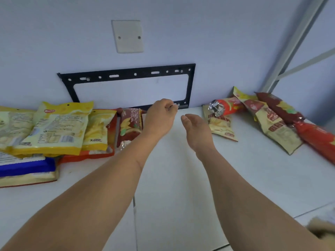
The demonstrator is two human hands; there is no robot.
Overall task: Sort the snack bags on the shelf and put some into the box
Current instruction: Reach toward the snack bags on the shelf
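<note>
Both arms out over white shelf (pixel 172 169), hands mid-shelf, neither on a bag. Left hand (pixel 159 118): fingers curled in, something small and pale pinched at the tips — can't tell what. Right hand (pixel 196 131): fingers straight, together, palm turned inward, holding nothing.

Left of the left fingers: maroon bag (pixel 129 126) just beside the knuckles, then yellow bags (pixel 52 127) overlapping in a loose pile, w/ a blue-edged pack (pixel 27 167) lower down.

Right of the right fingers: small pale bag (pixel 220 126) near, a red pack w/ crumpled foil end (pixel 225 106) on top of it; further right a long pale bag (pixel 272 124) and maroon-to-red bags (pixel 297 124) against the wall corner.

Progress, my read: two rough groups w/ bare shelf between, so sorting partly done, piles untidy. Box — maybe the blurred brown thing (pixel 322 229) at bottom right, not sure. No bags seen in it. Boxing step looks unstarted.
</note>
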